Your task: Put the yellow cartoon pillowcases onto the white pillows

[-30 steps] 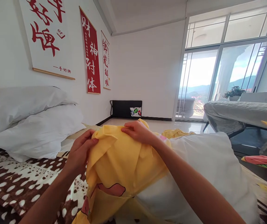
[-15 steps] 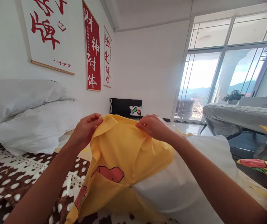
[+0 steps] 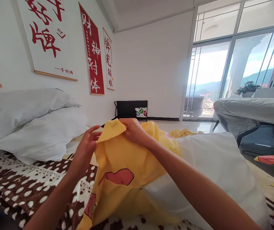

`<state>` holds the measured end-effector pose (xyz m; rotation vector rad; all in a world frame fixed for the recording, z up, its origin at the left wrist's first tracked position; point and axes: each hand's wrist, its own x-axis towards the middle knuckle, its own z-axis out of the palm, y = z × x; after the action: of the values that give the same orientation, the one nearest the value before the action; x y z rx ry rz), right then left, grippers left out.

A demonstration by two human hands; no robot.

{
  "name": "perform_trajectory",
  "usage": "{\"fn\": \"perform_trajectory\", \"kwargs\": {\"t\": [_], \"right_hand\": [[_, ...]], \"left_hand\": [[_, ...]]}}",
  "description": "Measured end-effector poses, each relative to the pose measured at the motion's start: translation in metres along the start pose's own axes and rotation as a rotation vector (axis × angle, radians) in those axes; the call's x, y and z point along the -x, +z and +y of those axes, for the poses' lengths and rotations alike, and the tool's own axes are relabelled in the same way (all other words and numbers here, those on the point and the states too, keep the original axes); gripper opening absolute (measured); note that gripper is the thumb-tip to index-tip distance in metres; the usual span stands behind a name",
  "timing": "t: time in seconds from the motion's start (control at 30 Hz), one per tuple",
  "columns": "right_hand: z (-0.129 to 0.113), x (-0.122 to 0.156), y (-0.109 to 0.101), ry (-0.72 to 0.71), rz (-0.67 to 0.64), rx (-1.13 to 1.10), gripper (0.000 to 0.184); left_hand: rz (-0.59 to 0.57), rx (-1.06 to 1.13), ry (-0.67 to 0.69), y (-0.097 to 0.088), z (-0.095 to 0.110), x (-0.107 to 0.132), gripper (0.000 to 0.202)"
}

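Status: right hand (image 3: 133,131) is closed in a pinch on the top hem of the yellow printed fabric pillowcase (image 3: 122,159), holding that corner up above the left end of the plump white pillow (image 3: 218,166). Left hand (image 3: 86,147) is just left of that end. Its fingers are loosely spread, tips against the case's left edge, no firm pinch visible.

Done, judging by how things lie: the case is draped over the pillow's left end only, bunched, with the red-pink print facing the camera.

Left: most of the pillow is bare white from the middle to its right end. The case isn't pulled along its length and the cloth isn't smoothed. Can't tell whether the pillow's corner actually sits inside the case or just under it.

Around the pillow:
- brown-and-white spotted fleece blanket (image 3: 19,188) below and to its left
- stack of two white pillows (image 3: 38,134) well to its left, against the wall
- more yellow cloth (image 3: 185,132) bunched just behind it
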<state>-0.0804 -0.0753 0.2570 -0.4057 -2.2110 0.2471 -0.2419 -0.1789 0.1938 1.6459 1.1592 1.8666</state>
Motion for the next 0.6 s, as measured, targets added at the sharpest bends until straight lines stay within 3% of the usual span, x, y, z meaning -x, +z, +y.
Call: {"fn": "perform_trajectory", "kwargs": {"t": [0.13, 0.23, 0.33, 0.43, 0.5, 0.6], "right_hand": [[0.002, 0.0, -0.003, 0.015, 0.114, 0.007, 0.01], [0.002, 0.0, -0.008, -0.009, 0.191, 0.103, 0.015], [0.002, 0.004, -0.014, -0.02, 0.182, 0.404, 0.019], [-0.001, 0.011, -0.019, -0.055, 0.055, 0.7, 0.026], [-0.005, 0.013, -0.022, -0.054, 0.008, 0.798, 0.03], [-0.01, 0.014, -0.025, -0.03, 0.003, 0.797, 0.033]], "left_hand": [[-0.007, -0.521, 0.004, 0.007, -0.049, 0.029, 0.054], [-0.083, -0.522, -0.045, 0.014, -0.068, 0.034, 0.034], [-0.081, -0.471, 0.059, 0.021, -0.066, 0.034, 0.025], [0.131, -0.495, 0.223, 0.024, -0.058, 0.039, 0.015], [0.202, -0.555, 0.306, 0.023, -0.056, 0.046, 0.014], [0.094, -0.696, 0.4, 0.023, -0.053, 0.055, 0.011]]}}
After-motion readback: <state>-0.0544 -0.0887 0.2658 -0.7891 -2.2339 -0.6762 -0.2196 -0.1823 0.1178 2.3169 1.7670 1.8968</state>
